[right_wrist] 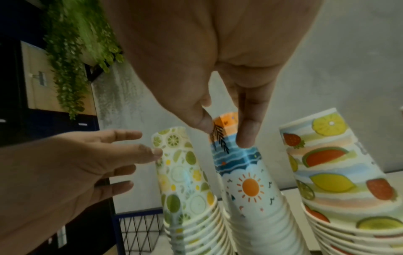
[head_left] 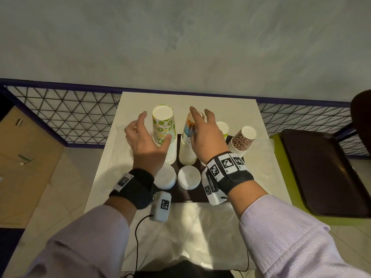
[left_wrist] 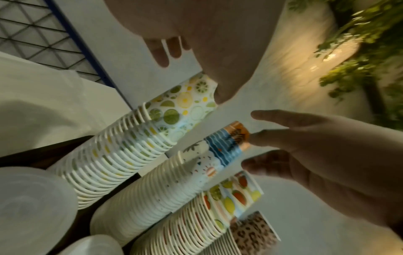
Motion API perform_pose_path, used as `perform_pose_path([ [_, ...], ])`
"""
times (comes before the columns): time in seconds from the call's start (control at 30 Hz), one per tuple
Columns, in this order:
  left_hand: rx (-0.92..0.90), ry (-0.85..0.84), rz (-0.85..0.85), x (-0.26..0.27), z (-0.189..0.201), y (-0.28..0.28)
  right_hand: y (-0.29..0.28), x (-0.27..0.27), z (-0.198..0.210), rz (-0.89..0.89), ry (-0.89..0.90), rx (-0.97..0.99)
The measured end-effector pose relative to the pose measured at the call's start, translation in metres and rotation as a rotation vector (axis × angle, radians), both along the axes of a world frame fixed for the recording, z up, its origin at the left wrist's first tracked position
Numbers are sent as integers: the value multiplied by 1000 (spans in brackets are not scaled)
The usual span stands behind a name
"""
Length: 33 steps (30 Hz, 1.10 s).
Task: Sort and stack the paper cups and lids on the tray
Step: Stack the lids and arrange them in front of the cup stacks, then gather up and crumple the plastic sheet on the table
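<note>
Four stacks of upside-down paper cups are standing on the dark tray on the bench: citrus print, sun-and-sea, fruit and leopard. Two white lid stacks are sitting nearer the person. The right hand is pinching the sun-and-sea stack's top cup. The left hand is hovering beside the citrus stack with fingers spread, gripping nothing. The right hand is hiding the fruit stack's base in the head view.
</note>
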<state>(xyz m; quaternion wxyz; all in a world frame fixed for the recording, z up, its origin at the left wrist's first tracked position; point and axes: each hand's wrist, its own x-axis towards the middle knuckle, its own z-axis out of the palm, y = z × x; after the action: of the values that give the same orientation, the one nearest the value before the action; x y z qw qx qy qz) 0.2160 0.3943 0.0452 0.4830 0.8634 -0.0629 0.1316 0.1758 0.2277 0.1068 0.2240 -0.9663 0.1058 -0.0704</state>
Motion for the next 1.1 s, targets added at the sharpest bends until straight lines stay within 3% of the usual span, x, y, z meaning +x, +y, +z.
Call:
perform_pose_path([
  [0.07, -30, -155, 48, -16, 4, -2, -3, -16, 10, -4, -117, 27],
  [0.17, -65, -208, -93, -39, 19, -14, -17, -43, 19, -22, -331, 62],
  [0.33, 59, 4, -506, -81, 11, -49, -66, -97, 11, -218, -501, 41],
  [0.43, 135, 158, -632, -101, -14, -74, -106, -129, -13, -357, -510, 29],
  [0.6, 329, 230, -802, -126, -53, -111, -169, -174, -79, -584, -348, 38],
  [0.73, 493, 268, -821, -137, -79, -140, -201, -196, -128, -688, -63, 119],
  [0.9, 652, 380, -771, -145, -105, -166, -234, -204, -165, -678, 332, 119],
  [1.1, 824, 379, -717, -156, -124, -190, -277, -189, -195, -631, 524, 197],
])
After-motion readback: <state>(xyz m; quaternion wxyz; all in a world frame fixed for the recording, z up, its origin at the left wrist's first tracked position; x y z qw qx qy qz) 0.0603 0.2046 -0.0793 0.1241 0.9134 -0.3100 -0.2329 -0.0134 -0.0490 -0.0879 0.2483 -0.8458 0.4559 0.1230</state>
